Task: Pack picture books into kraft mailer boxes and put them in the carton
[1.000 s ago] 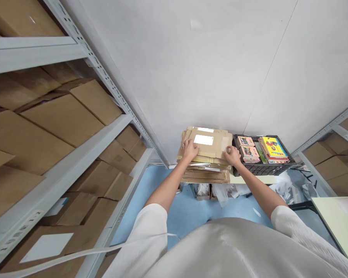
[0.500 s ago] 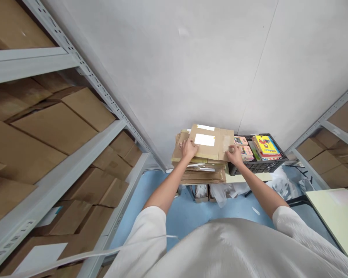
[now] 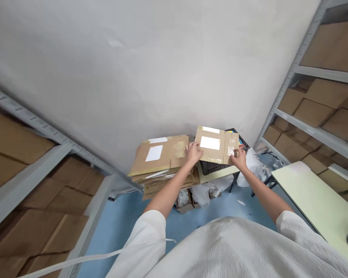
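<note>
A flattened cardboard box with white labels and shiny tape is held up between my two hands. My left hand is closed on its left edge, and my right hand pinches its lower right corner. Behind and beneath it sits a black plastic crate, mostly covered, with a bit of colourful books showing at its right. To the left lies a stack of flattened cardboard boxes; the top one has white labels too.
Grey shelves with cardboard boxes stand at left and right. A pale table is at the right. Under the low bench are small boxes and white plastic bags. A white wall rises behind.
My hands have carried the flattened box off the stack to the right, over the crate. My view has turned to the right, bringing more of the right shelf and table in.
</note>
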A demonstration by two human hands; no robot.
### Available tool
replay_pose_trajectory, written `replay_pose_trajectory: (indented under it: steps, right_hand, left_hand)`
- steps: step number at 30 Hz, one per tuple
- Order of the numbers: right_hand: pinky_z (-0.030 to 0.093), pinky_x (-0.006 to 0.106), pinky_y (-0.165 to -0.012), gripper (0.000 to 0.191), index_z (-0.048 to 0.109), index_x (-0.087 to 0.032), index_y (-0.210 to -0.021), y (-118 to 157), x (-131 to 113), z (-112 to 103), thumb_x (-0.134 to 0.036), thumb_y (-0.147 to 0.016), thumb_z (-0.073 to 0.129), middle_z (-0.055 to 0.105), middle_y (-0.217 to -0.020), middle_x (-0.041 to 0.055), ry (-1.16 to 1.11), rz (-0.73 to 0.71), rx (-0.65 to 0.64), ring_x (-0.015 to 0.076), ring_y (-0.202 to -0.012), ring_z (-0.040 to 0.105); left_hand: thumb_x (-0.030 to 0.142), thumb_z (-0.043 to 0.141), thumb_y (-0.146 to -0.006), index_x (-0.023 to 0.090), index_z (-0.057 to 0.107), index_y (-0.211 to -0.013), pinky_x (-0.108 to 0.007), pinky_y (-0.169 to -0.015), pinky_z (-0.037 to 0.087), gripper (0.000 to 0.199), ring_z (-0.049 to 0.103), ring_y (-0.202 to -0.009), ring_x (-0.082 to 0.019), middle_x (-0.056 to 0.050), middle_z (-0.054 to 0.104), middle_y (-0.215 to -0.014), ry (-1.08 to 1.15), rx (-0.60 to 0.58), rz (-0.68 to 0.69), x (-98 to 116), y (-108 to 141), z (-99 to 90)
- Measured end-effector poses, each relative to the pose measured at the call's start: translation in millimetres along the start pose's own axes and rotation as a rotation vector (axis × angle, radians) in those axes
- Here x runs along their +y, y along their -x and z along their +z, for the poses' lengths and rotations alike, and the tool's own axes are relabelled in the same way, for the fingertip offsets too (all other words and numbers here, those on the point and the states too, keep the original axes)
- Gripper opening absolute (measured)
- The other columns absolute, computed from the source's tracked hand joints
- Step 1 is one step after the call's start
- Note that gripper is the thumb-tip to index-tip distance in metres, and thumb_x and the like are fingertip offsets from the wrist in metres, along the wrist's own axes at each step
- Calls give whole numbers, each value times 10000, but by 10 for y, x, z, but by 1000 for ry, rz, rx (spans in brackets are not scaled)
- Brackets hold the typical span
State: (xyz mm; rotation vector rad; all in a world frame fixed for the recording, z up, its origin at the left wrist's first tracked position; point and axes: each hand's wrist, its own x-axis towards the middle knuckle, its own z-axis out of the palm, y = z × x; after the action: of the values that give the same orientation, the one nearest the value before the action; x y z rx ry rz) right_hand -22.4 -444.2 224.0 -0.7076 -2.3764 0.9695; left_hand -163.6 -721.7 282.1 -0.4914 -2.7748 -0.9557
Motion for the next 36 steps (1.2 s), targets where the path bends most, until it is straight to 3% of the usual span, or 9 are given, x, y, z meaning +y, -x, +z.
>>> replay_pose_trajectory:
  steps: [5,11,17,21,26,36]
  right_hand:
    - [453,464,-1145,410,670,-245,-1201,100,1034,-898,-353,-808,630,593,-1312,131,63,119,93,325,-1298,551]
    - [469,477,-1118,432,668,-252,-1240,470,2155,-1968,-355,-822,638,569,-1364,134,147,394,176,331,-1268,586]
    - [476,483,-1116,439,683,-242,-1241,977,3046,-2747,-332,-812,653,570,-1364,145,190,618,313,337,-1259,597]
    - [481,478,-1112,434,685,-241,-1249,1251,3477,-3049,-312,-821,667,577,-1361,147,206,746,378,333,-1249,609]
    - [482,427,-1106,443,670,-241,-1274,1432,3938,-3269,-321,-839,692,575,-1360,133,248,905,384,309,-1252,609]
    - [497,378,-1089,471,628,-216,-1321,1259,4766,-3456,-333,-868,687,568,-1364,146,252,1210,299,289,-1256,632]
  left_hand:
    - [224,740,-852,279,696,-1263,-526,-1185,424,417,532,-1391,-382,-124,634,-1424,34,-143,134,938,176,948]
    - [203,670,-886,270,712,-1284,-515,-1188,429,405,545,-1388,-356,-113,641,-1469,67,-377,275,2093,549,2070]
    - [195,646,-877,259,730,-1301,-518,-1169,444,437,576,-1351,-368,-129,657,-1453,42,-596,454,3085,937,2994]
    - [221,666,-852,293,738,-1311,-534,-1161,450,469,585,-1320,-379,-110,678,-1426,44,-713,563,3536,1093,3557]
    - [246,650,-882,271,714,-1388,-502,-1192,426,511,557,-1372,-372,-112,642,-1511,-33,-895,665,3991,1182,4297]
    - [197,661,-857,251,724,-1381,-431,-1197,411,530,572,-1412,-339,-125,688,-1471,-70,-1185,825,4721,1067,5909]
